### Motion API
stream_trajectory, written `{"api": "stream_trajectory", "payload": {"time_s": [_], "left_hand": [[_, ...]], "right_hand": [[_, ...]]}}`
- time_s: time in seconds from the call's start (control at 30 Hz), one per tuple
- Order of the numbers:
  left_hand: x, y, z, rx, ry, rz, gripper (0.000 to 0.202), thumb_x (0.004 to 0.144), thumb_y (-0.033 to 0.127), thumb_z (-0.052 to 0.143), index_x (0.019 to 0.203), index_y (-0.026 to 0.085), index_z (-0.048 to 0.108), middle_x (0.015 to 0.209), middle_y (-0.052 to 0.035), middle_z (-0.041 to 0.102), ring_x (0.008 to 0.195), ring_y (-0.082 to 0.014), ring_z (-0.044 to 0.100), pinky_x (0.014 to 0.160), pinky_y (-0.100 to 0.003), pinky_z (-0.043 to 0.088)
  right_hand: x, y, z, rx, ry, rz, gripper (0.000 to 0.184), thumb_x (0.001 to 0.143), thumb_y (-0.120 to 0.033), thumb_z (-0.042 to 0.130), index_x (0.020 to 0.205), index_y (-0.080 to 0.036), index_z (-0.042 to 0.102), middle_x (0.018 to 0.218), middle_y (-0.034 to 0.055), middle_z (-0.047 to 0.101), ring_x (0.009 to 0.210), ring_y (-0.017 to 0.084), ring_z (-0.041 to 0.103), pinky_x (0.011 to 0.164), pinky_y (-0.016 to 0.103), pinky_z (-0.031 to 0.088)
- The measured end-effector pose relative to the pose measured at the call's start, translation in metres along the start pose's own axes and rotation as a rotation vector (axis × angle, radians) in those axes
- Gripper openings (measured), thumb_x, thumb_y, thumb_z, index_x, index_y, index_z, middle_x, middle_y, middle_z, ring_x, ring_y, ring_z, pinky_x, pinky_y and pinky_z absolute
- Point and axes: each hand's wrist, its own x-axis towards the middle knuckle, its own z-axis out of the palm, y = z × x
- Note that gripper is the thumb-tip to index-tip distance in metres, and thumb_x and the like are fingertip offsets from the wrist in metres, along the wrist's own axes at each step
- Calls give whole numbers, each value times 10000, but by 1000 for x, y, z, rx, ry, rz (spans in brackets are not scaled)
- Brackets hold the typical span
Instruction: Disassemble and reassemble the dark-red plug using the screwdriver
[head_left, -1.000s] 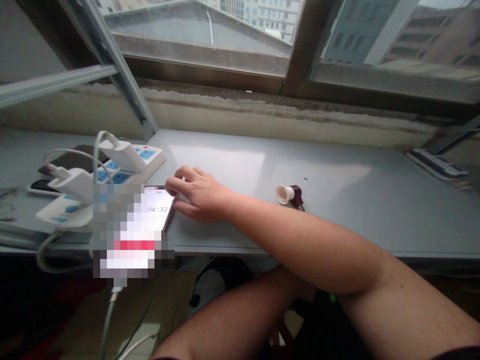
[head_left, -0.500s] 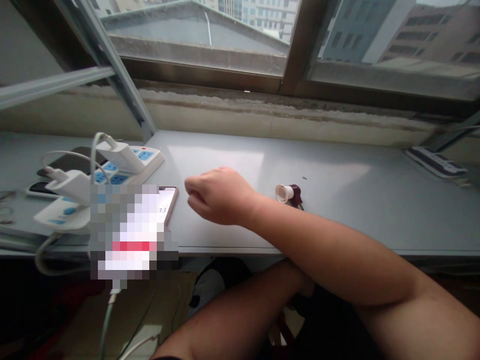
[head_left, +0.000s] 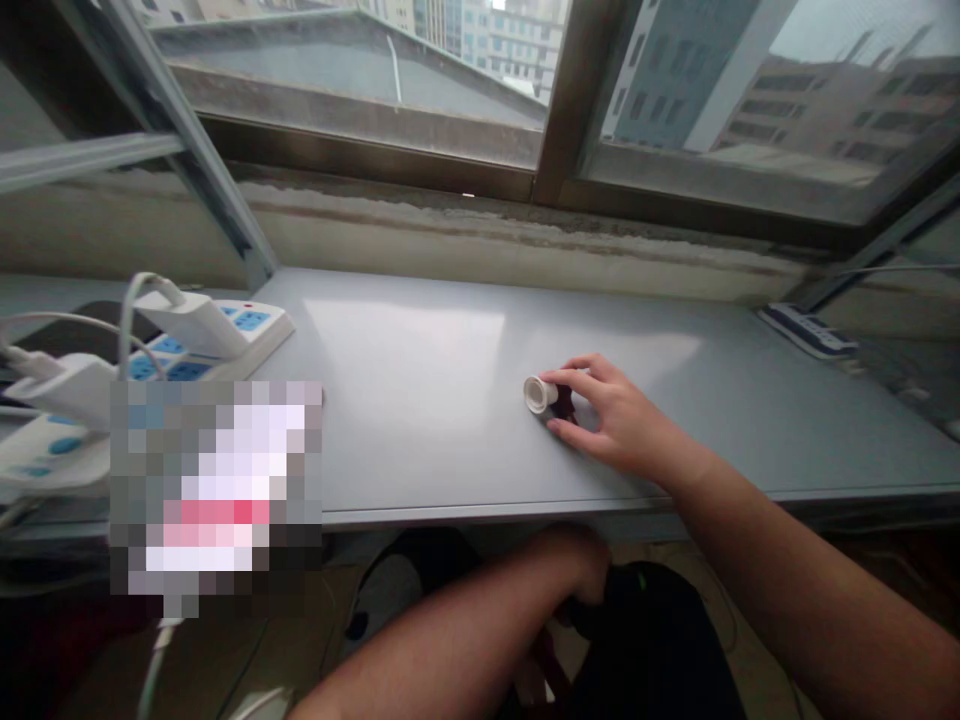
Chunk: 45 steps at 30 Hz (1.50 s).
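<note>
A small fitting (head_left: 537, 395) with a white, round, hollow cup and a dark red body, like a plug-in lamp holder, lies on the grey desk (head_left: 420, 450). Around it is my right hand (head_left: 619, 420), with thumb and fingers apart on either side. The index fingertip meets or nearly meets the white cup, and the thumb lies close to the near side. Part of the red body is hidden behind the fingers. My left hand (head_left: 585, 570) rests low over my lap, below the desk edge, its fingers turned down and out of sight.
To the left stands a white power strip (head_left: 262, 340) with chargers (head_left: 195, 320) plugged in. A pixelated phone (head_left: 225, 480) with a cable sits near the front edge. A dark and white case-like object (head_left: 808, 332) lies at the far right, with a window (head_left: 375, 80) behind.
My right hand has moved from the left, where it was a closed fist near the phone, to the fitting, and its fingers have opened around it. The view has shifted right.
</note>
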Motion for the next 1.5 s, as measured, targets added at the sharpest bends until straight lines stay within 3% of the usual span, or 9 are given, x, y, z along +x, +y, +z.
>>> {"api": "stream_trajectory", "payload": {"time_s": [0.27,0.43,0.53,0.67,0.73,0.8,1.03,1.2,1.5], "left_hand": [[-36,19,-21,143,-156,45,132,754,330,733,766,199,731,675,-49,666,659,-247,659,641,-348,527],[-98,52,-41,-306,-151,318,352,776,513,816,796,206,645,663,55,589,623,-135,570,614,-260,450],[-141,77,-53,-634,75,532,438,829,560,791,715,188,591,649,48,524,668,-113,547,668,-236,467],[-177,88,-84,-785,841,637,501,851,504,793,621,193,475,895,-52,668,820,-166,620,806,-301,534],[-179,79,-105,-853,1205,558,476,940,545,690,655,199,529,1029,-96,698,1035,-221,656,933,-343,539],[-171,65,-124,-889,1331,536,489,965,623,621,723,198,639,1084,-110,716,1239,-260,624,1063,-383,504],[-145,45,-133,-1122,1175,567,570,921,734,619,936,183,760,1368,-137,678,1327,-299,595,964,-374,557],[-134,48,-127,-1119,1184,607,493,890,661,724,978,176,700,984,-60,684,836,-145,620,732,-263,524],[-127,47,-127,-1218,1496,339,550,896,741,663,938,195,606,856,-5,569,784,-132,549,725,-257,470]], "right_hand": [[-20,16,2,231,137,99,294,878,-186,677,1166,-246,666,1095,72,710,914,212,685,847,377,592],[-42,32,3,603,233,266,380,883,-318,785,1206,-254,594,1081,57,737,901,195,749,837,343,616],[-48,33,0,672,285,272,406,865,-327,821,1198,-263,598,1046,40,737,915,193,740,850,348,608],[-48,25,-8,704,318,191,336,886,-295,807,1184,-292,653,1096,68,749,1006,200,717,910,354,581],[-44,19,-11,770,307,162,301,893,-282,806,1162,-293,672,1093,69,751,996,196,723,924,356,584],[-38,12,-12,792,315,135,297,879,-272,825,1145,-280,691,1086,60,742,994,201,725,931,374,601],[-14,-5,-11,824,244,123,346,909,-370,807,1216,-230,727,1143,87,751,1002,224,739,880,391,639],[0,-10,-10,904,80,207,312,899,-407,824,1135,-222,739,874,40,741,769,183,695,706,334,601],[-9,-33,-33,534,177,246,328,880,-428,833,1037,-227,626,883,10,689,775,152,661,713,295,563]]}}
